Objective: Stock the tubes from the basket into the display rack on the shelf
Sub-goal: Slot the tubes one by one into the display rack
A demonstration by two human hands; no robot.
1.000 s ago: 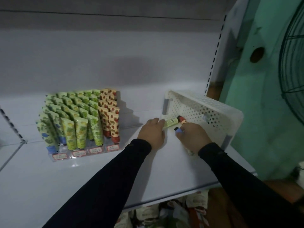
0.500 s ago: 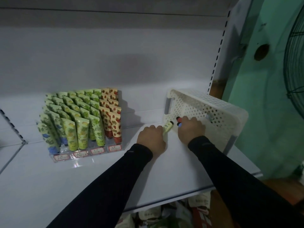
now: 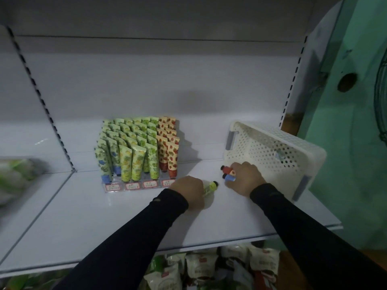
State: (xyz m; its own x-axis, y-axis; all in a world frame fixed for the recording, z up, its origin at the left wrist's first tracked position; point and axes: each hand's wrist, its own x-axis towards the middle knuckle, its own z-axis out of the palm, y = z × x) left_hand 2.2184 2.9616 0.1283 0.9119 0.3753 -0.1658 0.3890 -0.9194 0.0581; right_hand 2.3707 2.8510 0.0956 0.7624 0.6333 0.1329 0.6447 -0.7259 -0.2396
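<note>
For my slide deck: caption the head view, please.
Left hand holds a yellow-green tube, right hand two more, between display rack and basket.

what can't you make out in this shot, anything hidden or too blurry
Head view only:
- Inside of the white basket: tipped on its side, its perforated wall hides any contents.
- Tube bodies in the right hand: fingers cover all but the caps.
- Price labels on the display rack: too small to read.
- Green object at the left edge: blurred, cut off.
</note>
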